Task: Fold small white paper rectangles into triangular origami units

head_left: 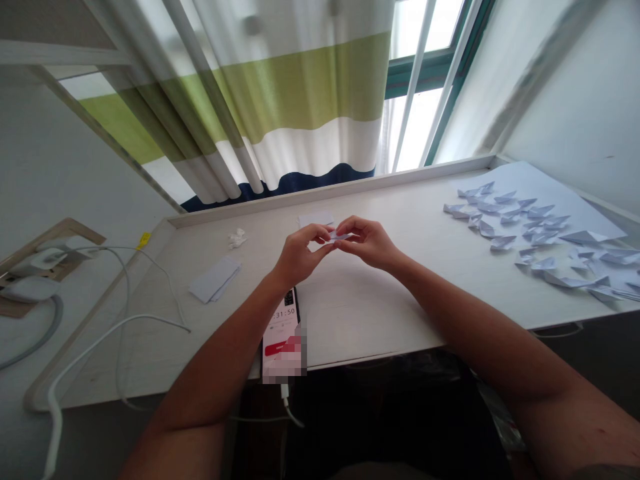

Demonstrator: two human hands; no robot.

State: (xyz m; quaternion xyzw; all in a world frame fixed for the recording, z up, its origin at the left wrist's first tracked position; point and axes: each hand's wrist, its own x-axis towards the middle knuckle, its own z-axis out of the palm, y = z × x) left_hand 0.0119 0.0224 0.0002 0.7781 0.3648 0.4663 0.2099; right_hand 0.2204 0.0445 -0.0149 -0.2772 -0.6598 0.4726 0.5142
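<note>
Above the middle of the white desk [350,327], a small folded piece of white paper [339,235] is pinched between my two hands. My left hand [301,250] grips its left end with thumb and fingers. On its right end, the thumb and fingers of my right hand [369,243] are closed. The fingers hide much of the paper, so its exact shape cannot be made out. Just behind the hands lies a flat white paper sheet [315,219]. Many folded paper boats [510,217] are spread over the desk's right side.
A phone [281,340] with a charging cable lies at the front edge, under my left forearm. To the left are a stack of folded paper [216,279], a crumpled paper piece [237,238] and white cables [120,323]. A curtain [300,93] hangs behind the desk.
</note>
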